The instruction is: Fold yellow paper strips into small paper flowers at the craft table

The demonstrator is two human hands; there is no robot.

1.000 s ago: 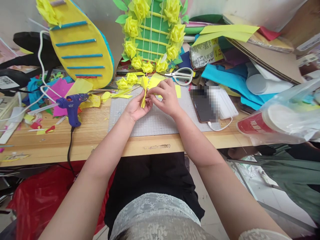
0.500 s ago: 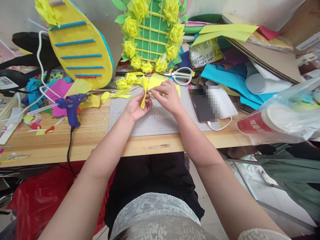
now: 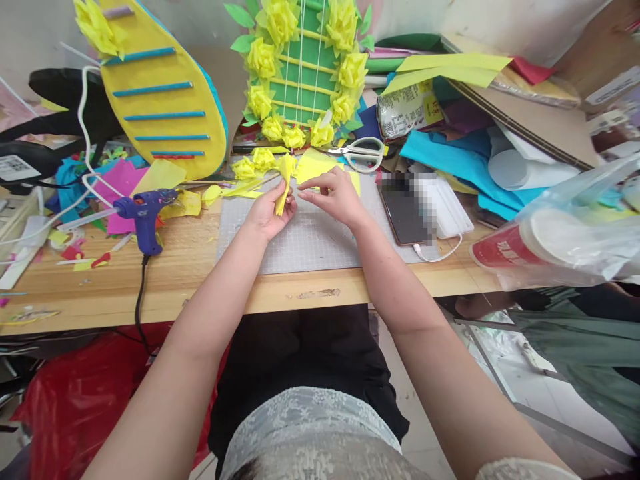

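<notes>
My left hand (image 3: 270, 213) is closed around a narrow folded piece of yellow crepe paper (image 3: 285, 175), whose upper end fans out above the fingers. My right hand (image 3: 341, 198) hovers just right of it, fingers apart and holding nothing that I can see. Under both hands lies a grey cutting mat (image 3: 320, 247). Behind them are flat yellow paper sheets (image 3: 313, 162) and small yellow paper roses (image 3: 263, 158). Scissors with pale handles (image 3: 365, 155) rest at the mat's back edge.
A blue glue gun (image 3: 145, 217) stands on the left among paper scraps. At the back are a yellow striped panel (image 3: 165, 100) and a green panel with roses (image 3: 305, 73). A phone (image 3: 403, 213), a bagged cup (image 3: 505, 247) and stacked coloured paper (image 3: 450, 160) fill the right.
My left hand has shifted slightly left with the folded paper, which now leans more. My right hand's fingers have come away from the paper, leaving a wider gap.
</notes>
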